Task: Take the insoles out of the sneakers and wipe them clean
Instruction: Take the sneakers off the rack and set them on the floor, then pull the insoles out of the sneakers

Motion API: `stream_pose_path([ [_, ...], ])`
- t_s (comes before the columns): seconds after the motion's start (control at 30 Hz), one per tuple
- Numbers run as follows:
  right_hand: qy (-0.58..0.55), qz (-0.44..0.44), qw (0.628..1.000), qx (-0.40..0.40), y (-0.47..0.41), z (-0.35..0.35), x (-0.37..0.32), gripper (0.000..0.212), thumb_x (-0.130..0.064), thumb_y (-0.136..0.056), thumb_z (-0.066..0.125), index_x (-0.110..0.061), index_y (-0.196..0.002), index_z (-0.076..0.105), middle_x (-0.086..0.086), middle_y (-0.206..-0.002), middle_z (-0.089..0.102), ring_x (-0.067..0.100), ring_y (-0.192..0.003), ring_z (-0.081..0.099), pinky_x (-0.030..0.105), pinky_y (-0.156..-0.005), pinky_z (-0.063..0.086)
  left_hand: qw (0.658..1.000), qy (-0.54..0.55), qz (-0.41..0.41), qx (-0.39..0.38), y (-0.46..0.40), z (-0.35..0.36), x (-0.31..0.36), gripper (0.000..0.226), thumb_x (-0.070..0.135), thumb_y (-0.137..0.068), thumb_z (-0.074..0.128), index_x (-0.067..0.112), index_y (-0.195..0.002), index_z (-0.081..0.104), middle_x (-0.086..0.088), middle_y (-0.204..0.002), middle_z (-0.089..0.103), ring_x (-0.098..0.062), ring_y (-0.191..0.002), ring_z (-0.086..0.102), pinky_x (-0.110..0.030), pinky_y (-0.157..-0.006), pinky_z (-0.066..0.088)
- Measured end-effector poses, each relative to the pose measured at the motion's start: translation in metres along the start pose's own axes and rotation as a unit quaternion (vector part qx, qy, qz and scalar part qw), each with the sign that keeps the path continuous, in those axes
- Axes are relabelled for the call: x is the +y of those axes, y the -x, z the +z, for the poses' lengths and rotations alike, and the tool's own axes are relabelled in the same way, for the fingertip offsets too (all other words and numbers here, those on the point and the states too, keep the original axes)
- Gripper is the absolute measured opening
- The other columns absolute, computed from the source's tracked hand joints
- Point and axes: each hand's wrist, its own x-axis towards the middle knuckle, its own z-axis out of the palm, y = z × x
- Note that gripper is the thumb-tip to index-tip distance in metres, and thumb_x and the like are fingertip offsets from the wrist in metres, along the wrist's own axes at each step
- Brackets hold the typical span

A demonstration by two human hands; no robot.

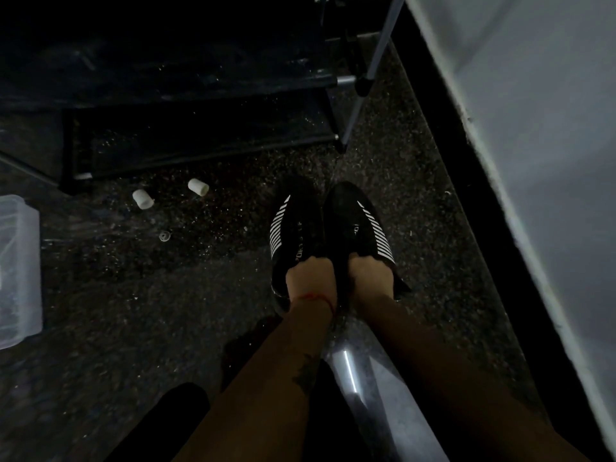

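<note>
At centre frame, two black sneakers with white side stripes are seen side by side on the speckled dark floor (383, 168), toes toward the top of the frame, touching or nearly touching along their inner edges. Both forearms are extended from the bottom of the frame up to the shoe openings.

Left hand (310, 278): wrist bent down, fingers tucked into the collar of the left sneaker (293, 228), fingertips hidden inside. The collar edge appears to be gripped by curled fingers. A red thread is worn at the wrist; a tattoo is seen on the forearm.

Right hand (371, 276): same pose, fingers pushed into the opening of the right sneaker (353, 221), curled over the collar, tips out of sight.

Insoles are not visible; whether they are being touched inside the shoes cannot be told.

At left edge, a clear plastic container (20, 268) is partly cut off; contents too dim to make out. Two small white caps (143, 199) (198, 187) are lying on the floor left of the sneakers, apart from each other. At upper left, a low dark rack (200, 141) with metal poles is standing on the floor. At right, a pale wall (533, 128) with a black skirting strip is seen.
</note>
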Motion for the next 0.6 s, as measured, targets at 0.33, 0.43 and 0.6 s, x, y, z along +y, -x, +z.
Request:
stream_pose_path([
  [0.33,-0.043,0.021,0.999,-0.003,0.011,-0.009,0.006,0.037,-0.040,-0.089,0.047,-0.008,-0.101,0.060,0.016,-0.102,0.066,0.034,-0.095,0.062,0.034,-0.074,0.047,0.999,0.033,-0.011,-0.040,0.007,-0.009,-0.001,0.030,0.021,-0.097,0.037,0.010,-0.119,0.055,-0.012,-0.121,0.060,-0.031,-0.112,0.058,-0.037,-0.086,0.047],
  [0.43,-0.066,0.033,0.997,0.031,0.018,-0.032,0.005,0.044,-0.051,-0.088,0.045,-0.013,-0.096,0.066,0.014,-0.099,0.067,0.032,-0.093,0.062,0.032,-0.074,0.047,0.998,0.059,-0.010,-0.019,0.016,-0.032,-0.004,0.029,0.028,-0.096,0.042,0.013,-0.117,0.055,-0.013,-0.119,0.061,-0.032,-0.110,0.058,-0.037,-0.085,0.047],
  [0.6,-0.165,0.022,0.982,0.088,0.035,-0.083,-0.001,0.048,-0.053,-0.088,0.046,-0.019,-0.120,0.058,0.013,-0.114,0.065,0.031,-0.106,0.059,0.034,-0.084,0.047,0.991,0.128,-0.011,0.036,0.035,-0.084,-0.012,0.044,0.037,-0.096,0.043,0.017,-0.136,0.041,-0.012,-0.130,0.055,-0.030,-0.119,0.052,-0.037,-0.092,0.044],
])
